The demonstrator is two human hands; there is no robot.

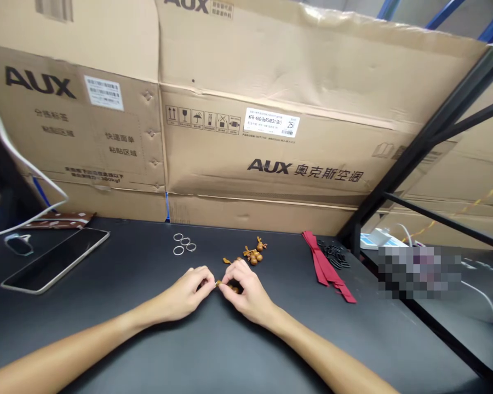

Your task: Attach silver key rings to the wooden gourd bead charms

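Observation:
My left hand [191,290] is closed in a pinch, its fingertips meeting those of my right hand over the table. What it pinches is too small to make out, though a pale glint shows at the fingertips. My right hand [246,290] is closed around a brown beaded charm [235,289] with a yellowish-brown cord. Most of that charm is hidden by the fingers. Just beyond the right hand lie several similar brown charms [254,257] with cords. Several silver metal rings [179,250] rest on the table past my left hand.
On the black table [181,350], a phone [57,260] and a brown patterned pouch [61,220] lie at the left, beside a white cable [45,189]. Red ribbons [326,265] and black clasps [334,254] lie right. Cardboard [230,164] stands behind; a black metal frame [419,148] rises at the right.

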